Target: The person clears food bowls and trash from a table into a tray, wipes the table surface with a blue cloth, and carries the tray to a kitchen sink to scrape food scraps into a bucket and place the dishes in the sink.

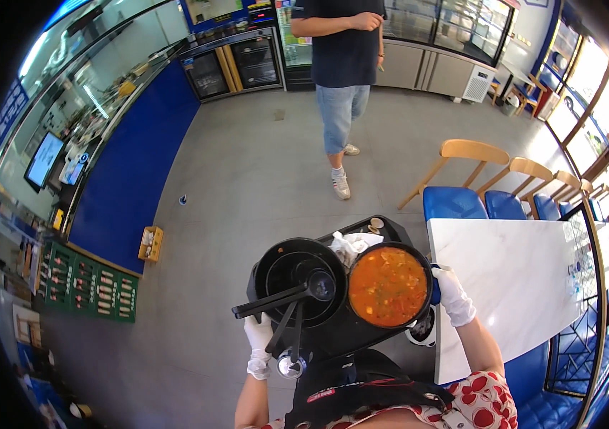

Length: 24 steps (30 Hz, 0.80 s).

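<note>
A black tray is held in front of me. My left hand, in a white glove, grips its left side; ladle handles hide some of the fingers. My right hand, also gloved, holds the right side, beside a dark blue thing, with its fingertips partly hidden. On the tray's right sits a black bowl of orange-red soup. To its left are stacked black bowls with black ladles lying in and across them. Crumpled white tissues lie behind the soup. A metal can shows at the near edge.
A white marble-look table stands close on my right, with wooden chairs beyond. Ahead, a person stands on the grey floor. A blue counter runs along the left, near green bottle crates and a small wooden box.
</note>
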### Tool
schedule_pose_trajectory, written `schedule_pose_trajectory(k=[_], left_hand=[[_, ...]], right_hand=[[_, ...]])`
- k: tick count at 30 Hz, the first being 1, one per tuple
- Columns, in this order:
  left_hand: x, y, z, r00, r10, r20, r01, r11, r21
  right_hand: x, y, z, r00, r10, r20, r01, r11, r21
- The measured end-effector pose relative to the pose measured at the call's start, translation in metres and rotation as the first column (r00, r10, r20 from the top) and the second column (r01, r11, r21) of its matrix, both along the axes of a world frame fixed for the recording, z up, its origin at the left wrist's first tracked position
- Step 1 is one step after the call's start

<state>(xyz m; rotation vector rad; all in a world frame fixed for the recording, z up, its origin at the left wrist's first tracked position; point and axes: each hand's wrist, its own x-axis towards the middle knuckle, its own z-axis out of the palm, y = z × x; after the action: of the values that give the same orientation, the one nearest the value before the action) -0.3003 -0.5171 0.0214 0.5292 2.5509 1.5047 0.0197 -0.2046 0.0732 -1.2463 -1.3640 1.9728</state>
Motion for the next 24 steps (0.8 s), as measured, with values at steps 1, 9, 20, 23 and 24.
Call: schedule_pose_trajectory(k=[1, 9, 20, 23, 24], left_hand=[[0.011, -0.005, 0.000, 0.999, 0.019, -0.026, -0.018, 0.999, 0.043], [0.095, -0.069, -0.020, 0.961, 0.276, 0.018, -0.276, 0.961, -0.032], [0.150, -0.179, -0.031, 0.859, 0.508, -0.067, -0.491, 0.854, 0.174], [0.162, -0.219, -0.029, 0.843, 0.537, 0.037, -0.538, 0.837, 0.104], [0.166, -0.218, -0.015, 0.836, 0.544, 0.069, -0.549, 0.829, 0.104]], right_hand=[[0.001, 0.005, -0.001, 1.000, 0.016, -0.006, -0.016, 1.000, 0.005], [-0.020, 0.039, -0.054, 0.967, 0.237, -0.094, -0.245, 0.967, -0.074], [-0.090, -0.029, -0.022, 0.855, 0.519, -0.021, -0.519, 0.853, -0.054], [-0.108, -0.055, -0.034, 0.797, 0.603, 0.044, -0.604, 0.797, 0.007], [-0.111, -0.062, -0.035, 0.805, 0.593, -0.005, -0.593, 0.805, 0.024]])
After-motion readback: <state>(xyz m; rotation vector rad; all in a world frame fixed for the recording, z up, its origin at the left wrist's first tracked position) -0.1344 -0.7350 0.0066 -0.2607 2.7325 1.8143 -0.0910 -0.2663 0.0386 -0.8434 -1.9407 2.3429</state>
